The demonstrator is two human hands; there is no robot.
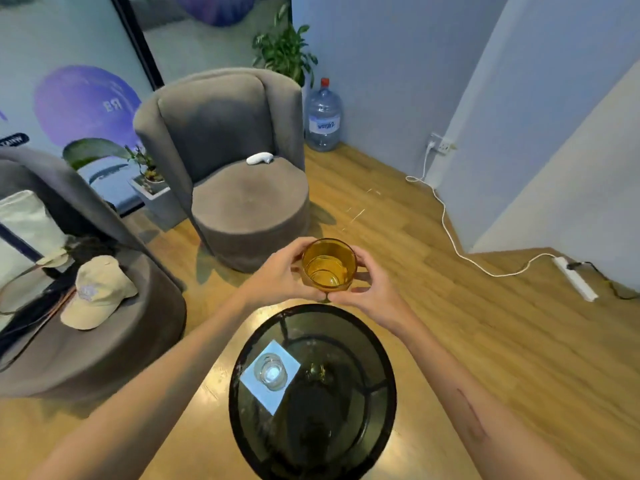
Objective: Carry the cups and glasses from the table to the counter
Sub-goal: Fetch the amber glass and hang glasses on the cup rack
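Above table [346,315], amber glass [328,265] between hands [277,271]

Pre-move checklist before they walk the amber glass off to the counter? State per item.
1. Amber glass gripped: ok, left hand and right hand both curl round it.
2. Glass upright: ok, rim faces the camera.
3. Lifted off the round glass table: ok, it is held past the far edge.
4. Contents: cannot tell whether any liquid is inside.
5. Table emptied: not ok, clear glass sits on a white napkin.
6. Route to counter: cannot tell, no counter in view.
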